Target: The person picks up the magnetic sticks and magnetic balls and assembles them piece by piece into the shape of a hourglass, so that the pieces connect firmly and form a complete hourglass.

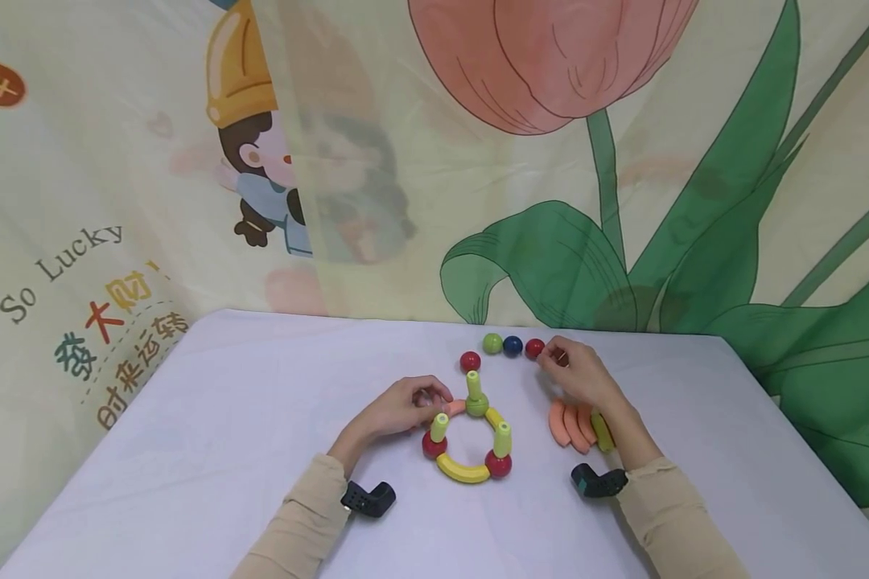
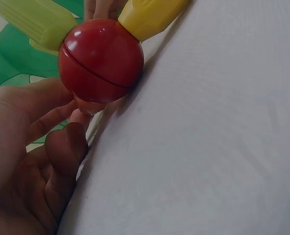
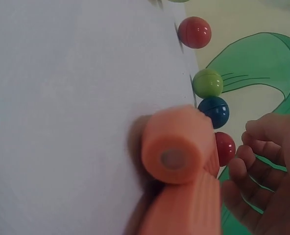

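Note:
A ring of curved rods and balls lies on the table, with yellow rods (image 1: 463, 470), red balls (image 1: 499, 464), a green ball (image 1: 477, 404) and upright light-green sticks (image 1: 503, 439). My left hand (image 1: 405, 406) pinches the orange curved rod (image 1: 455, 408) at the ring's left side. In the left wrist view its fingers sit behind a red ball (image 2: 101, 61), which partly hides the grip. My right hand (image 1: 579, 371), fingers loosely bent, is beside the rightmost loose red ball (image 1: 534, 348). The right wrist view shows a small gap between fingertips and that ball (image 3: 226, 149).
Loose green (image 1: 492, 343) and blue (image 1: 512, 346) balls stand in a row by the table's back edge, with another red ball (image 1: 470, 362) nearer the ring. Orange curved rods (image 1: 570, 425) and a yellow-green rod (image 1: 603, 433) lie under the right forearm. A printed cloth (image 1: 376, 161) hangs behind.

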`<state>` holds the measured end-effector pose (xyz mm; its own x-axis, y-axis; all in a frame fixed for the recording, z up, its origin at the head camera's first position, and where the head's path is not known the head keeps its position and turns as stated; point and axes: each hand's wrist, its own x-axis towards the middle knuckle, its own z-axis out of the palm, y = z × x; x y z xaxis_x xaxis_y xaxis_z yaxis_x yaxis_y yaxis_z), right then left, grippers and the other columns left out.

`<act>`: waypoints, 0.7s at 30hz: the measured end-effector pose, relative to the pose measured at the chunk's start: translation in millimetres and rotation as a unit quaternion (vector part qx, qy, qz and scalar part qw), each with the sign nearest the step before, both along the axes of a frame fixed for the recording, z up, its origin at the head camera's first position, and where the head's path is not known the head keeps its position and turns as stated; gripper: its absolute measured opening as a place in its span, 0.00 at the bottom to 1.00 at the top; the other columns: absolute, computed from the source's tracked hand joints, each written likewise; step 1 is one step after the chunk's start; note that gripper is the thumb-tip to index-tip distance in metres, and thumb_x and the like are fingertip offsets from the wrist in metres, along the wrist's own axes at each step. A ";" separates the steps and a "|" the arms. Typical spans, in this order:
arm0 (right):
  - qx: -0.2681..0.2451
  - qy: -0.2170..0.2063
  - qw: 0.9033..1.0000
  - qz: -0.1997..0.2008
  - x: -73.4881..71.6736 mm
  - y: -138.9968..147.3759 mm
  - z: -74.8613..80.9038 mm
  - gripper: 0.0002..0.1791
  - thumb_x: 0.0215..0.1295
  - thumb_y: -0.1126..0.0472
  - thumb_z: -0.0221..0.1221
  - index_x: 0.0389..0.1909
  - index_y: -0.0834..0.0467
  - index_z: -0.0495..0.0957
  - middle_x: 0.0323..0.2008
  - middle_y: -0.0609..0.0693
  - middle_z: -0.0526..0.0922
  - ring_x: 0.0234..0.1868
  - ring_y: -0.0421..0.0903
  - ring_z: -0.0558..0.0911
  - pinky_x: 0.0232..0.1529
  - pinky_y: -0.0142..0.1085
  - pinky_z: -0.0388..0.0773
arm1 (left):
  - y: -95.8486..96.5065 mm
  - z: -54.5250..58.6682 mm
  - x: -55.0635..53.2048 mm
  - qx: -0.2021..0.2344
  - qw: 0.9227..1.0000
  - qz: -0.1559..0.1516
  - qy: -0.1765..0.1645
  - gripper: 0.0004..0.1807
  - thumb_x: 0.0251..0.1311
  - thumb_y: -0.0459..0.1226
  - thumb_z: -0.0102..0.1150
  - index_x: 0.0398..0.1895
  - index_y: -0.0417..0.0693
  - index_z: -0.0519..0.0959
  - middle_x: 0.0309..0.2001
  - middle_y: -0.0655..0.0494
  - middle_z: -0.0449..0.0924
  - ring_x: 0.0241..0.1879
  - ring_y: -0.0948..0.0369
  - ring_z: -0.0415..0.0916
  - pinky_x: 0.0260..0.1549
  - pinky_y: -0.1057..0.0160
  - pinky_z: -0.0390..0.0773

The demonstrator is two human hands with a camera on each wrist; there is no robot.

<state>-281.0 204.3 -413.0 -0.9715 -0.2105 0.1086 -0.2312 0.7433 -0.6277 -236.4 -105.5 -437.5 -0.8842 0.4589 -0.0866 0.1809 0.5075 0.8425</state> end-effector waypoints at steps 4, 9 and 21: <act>0.001 0.003 1.000 -0.005 -2.2 -0.2 0.2 0.08 0.65 0.58 0.54 0.38 0.60 0.75 0.31 0.53 0.78 0.34 0.47 0.74 0.31 0.33 0.72 | 0.5 1.3 0.8 0.001 1.000 -0.001 0.001 0.08 0.62 0.38 0.58 0.43 0.54 0.78 0.29 0.56 0.75 0.22 0.63 0.69 0.20 0.67 0.71; -0.002 0.020 1.000 -0.020 -5.9 -2.2 0.3 0.08 0.65 0.59 0.55 0.40 0.60 0.73 0.33 0.54 0.77 0.36 0.49 0.74 0.34 0.34 0.72 | 1.2 1.0 0.7 -0.001 1.000 0.001 0.001 0.07 0.62 0.37 0.57 0.43 0.55 0.79 0.30 0.57 0.75 0.22 0.64 0.69 0.20 0.68 0.71; 0.034 -0.011 0.999 -0.012 -15.5 -8.0 -4.7 0.30 0.64 0.60 0.55 0.67 0.60 0.61 0.61 0.63 0.66 0.56 0.60 0.72 0.55 0.55 0.72 | 1.2 1.0 1.4 -0.005 1.000 0.004 0.004 0.07 0.61 0.38 0.57 0.42 0.54 0.79 0.31 0.57 0.75 0.23 0.62 0.70 0.21 0.67 0.71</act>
